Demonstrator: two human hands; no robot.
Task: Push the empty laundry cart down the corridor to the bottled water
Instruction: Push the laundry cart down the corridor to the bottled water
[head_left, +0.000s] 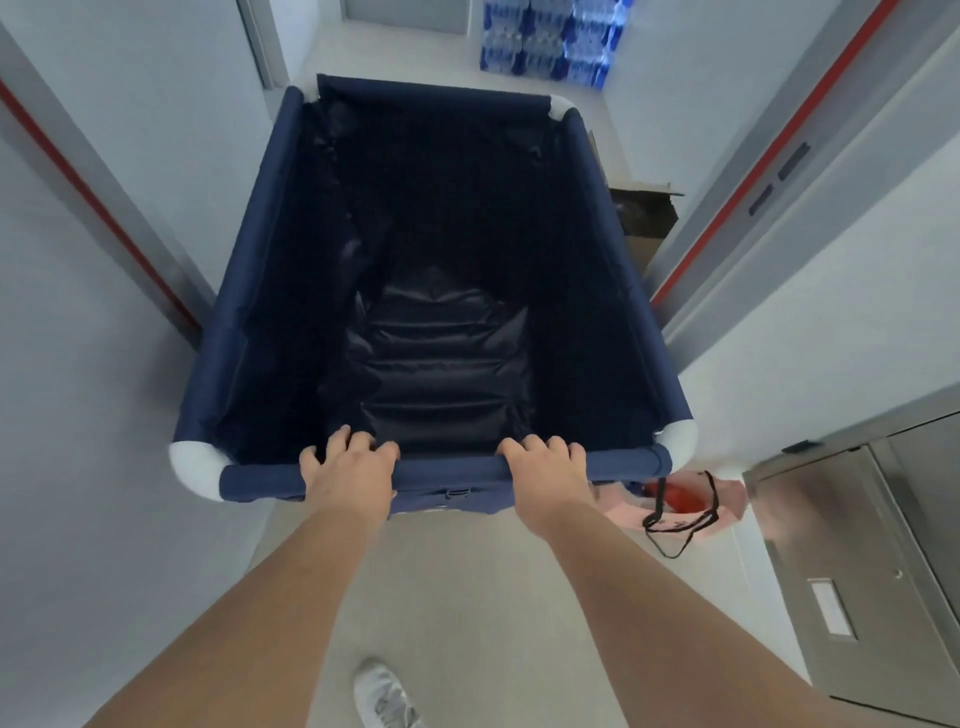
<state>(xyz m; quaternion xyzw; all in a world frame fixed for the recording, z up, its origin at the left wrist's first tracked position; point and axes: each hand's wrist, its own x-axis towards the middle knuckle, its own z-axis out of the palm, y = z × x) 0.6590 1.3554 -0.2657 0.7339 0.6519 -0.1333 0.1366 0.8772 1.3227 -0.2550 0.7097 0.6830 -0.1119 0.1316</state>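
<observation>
The corridor (467, 571) runs straight ahead between pale walls, with red-edged door frames on both sides. The laundry cart (249, 291) fills most of its width; the dark blue liner holds nothing that I can see, though its floor is dim and glossy, so a flat item there could escape notice. The bottled water (545, 47) is stacked in blue packs against the far end, just beyond the cart's front rail.

A cardboard box (644, 208) stands against the right wall, close beside the cart's right side. A pink bag (691, 512) with black straps hangs at the near right corner.

My left hand (348, 467) and right hand (545, 467) are both curled over the near rail, fingers wrapped onto its inner side, set apart either side of centre.

Step in hand: the push itself, late stage by my judgement. The next move calls for an even shove on both hands, holding a line slightly left (to pass the box), then easing off before the front rail meets the packs.
</observation>
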